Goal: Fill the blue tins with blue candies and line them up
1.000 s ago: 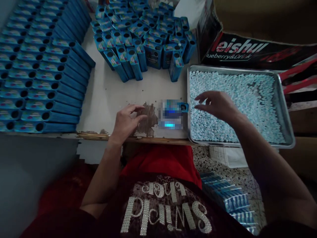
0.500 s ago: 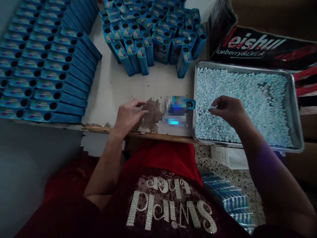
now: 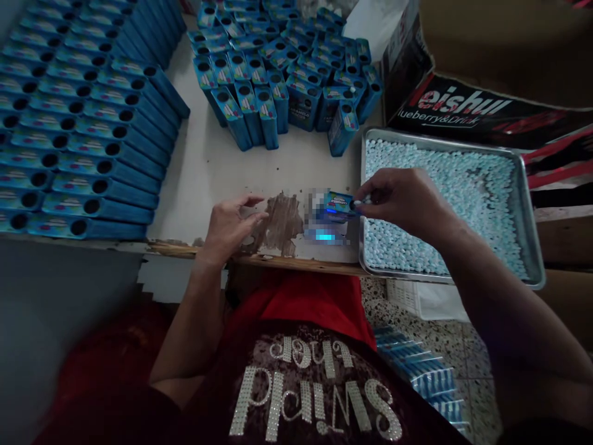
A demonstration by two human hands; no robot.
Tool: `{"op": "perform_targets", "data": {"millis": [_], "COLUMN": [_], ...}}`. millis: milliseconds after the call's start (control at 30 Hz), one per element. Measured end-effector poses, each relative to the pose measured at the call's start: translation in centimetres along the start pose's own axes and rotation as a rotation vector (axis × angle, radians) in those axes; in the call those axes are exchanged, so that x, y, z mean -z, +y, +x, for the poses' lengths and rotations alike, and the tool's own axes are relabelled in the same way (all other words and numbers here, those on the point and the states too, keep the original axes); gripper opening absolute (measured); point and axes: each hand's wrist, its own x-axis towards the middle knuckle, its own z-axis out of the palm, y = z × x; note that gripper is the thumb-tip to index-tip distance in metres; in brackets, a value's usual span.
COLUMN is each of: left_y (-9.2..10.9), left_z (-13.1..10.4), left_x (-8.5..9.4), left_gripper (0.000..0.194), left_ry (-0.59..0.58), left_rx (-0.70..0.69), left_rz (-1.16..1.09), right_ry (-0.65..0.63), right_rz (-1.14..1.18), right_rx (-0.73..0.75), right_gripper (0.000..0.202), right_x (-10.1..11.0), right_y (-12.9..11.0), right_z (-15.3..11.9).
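Observation:
My right hand (image 3: 401, 199) pinches a few small white candies (image 3: 364, 201) at the dark round hole in the end of a small blue box (image 3: 340, 201). The box lies on the table near its front edge, beside the tray, and part of the area around it is blurred into blocks. Below my right hand, pale blue and white candies (image 3: 398, 247) fill much of a metal tray (image 3: 532, 228). Left of the box, my left hand (image 3: 234, 225) hovers over the worn brown patch of the table, thumb and fingers apart and holding nothing.
Rows of blue boxes (image 3: 115, 148) with dark holes stand packed at the left. More blue boxes (image 3: 269, 111) cluster at the back. A dark cardboard carton (image 3: 463, 111) stands behind the tray. On the floor are a white crate (image 3: 404, 298) and wrapped blue packs (image 3: 419, 364).
My right hand has moved left from over the tray to the blue box's hole, carrying candies. My left hand stays nearly in place, still open. The view has shifted slightly.

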Motion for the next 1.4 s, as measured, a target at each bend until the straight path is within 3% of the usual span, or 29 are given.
{"op": "perform_targets", "data": {"millis": [533,733,800,1000,1200,1400], "left_y": [0.4,1.1,1.7,5.9,11.3,12.3], "left_z": [-0.3,-0.1,0.3,1.6,2.4,3.7], "left_x": [-0.5,-0.1,0.0,-0.1,-1.7,-4.9], "left_gripper": [0.032,0.031,0.032,0.036,0.049,0.078], "left_ry": [0.0,0.008,0.013,0.004,-0.014,-0.105], "left_rx": [0.02,-0.002,-0.029,-0.166,-0.334,-0.509], "left_rz": [0.0,0.039,0.064,0.125,0.184,0.335], "right_ry": [0.006,0.331,0.361,0.246,0.209,0.268], "right_rz": [0.323,0.56,0.587,0.683,0.854,1.0], "right_rx": [-0.228,-0.336,-0.405,-0.513,-0.381,-0.327], "right_gripper": [0.024,0.019,0.024,0.035,0.038,0.039], "right_x": [-0.1,1.6,2.0,0.7,-1.8,-4.0], "right_y": [2.5,6.2,7.9,11.3,12.0,14.4], "right_z": [-0.7,-2.3,-3.2,-4.1,-1.2,-0.1]}}
